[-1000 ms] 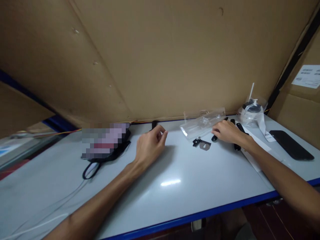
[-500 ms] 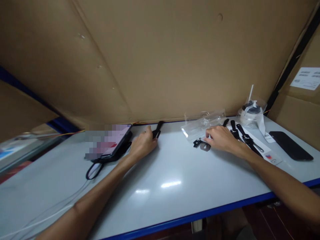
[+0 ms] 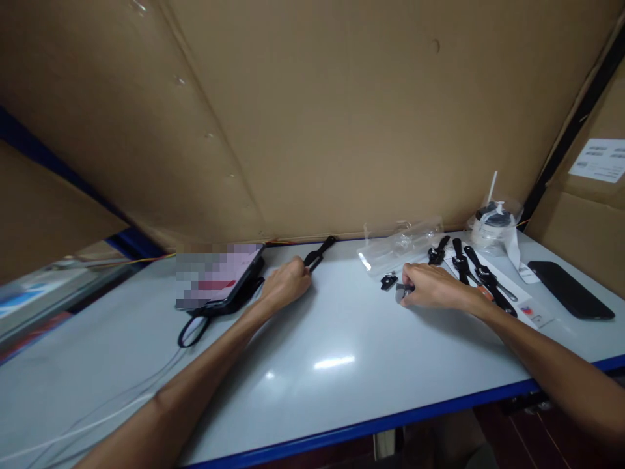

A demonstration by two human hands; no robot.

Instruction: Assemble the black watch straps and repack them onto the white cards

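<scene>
My left hand (image 3: 287,281) is closed around one end of a black spokeshave (image 3: 322,251), whose other handle points up and right towards the back of the table. Between the thumb and fingers of my right hand (image 3: 427,285) is a small flat grey metal blade (image 3: 401,292), tilted up just off the table or touching it; I cannot tell which. A small black metal cap (image 3: 388,281) lies on the table just left of those fingers. Several more black spokeshaves (image 3: 483,273) lie beside my right hand, some on a white sheet (image 3: 525,299).
Clear plastic bags (image 3: 390,247) lie at the back. Behind the tools stands a plastic-wrapped tub (image 3: 495,218). A black phone (image 3: 569,290) lies at right; a propped tablet (image 3: 234,273) with a loop strap stands left. Cardboard (image 3: 342,117) walls off the back.
My right hand has drawn slightly towards me with the grey blade, away from the black cap. The left hand still holds the spokeshave. The whole view has shifted a little.
</scene>
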